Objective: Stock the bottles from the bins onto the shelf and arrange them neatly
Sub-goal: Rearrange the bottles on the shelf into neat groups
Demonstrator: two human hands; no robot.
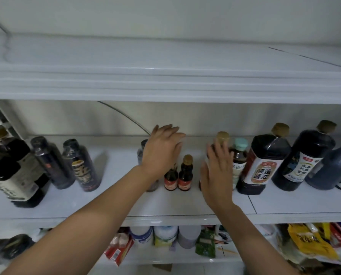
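We count two bare hands, both reaching onto the middle board of the white metal shelf. All the bottles stand upright on that board. Ten of them we can separate; a blurred cluster of large dark bottles at the far left we cannot number.

From the left:
- two slim dark bottles with black caps side by side
- one clear greyish bottle, mostly hidden
- two small dark bottles with red labels, touching each other
- one dark bottle with a tan cap
- one amber bottle with a teal cap
- two big dark jugs with tan caps and white labels
- one grey-blue bottle at the right edge

The left hand is over the clear bottle with its fingers straight and spread. The right hand is flat in front of the tan-capped dark bottle, its fingers straight and slightly apart. Neither hand is curled round anything, and we cannot tell whether either one touches its bottle. The two small red-labelled bottles stand between the hands.

On the board below we count three white round tubs in a row and a yellow packet to the right.
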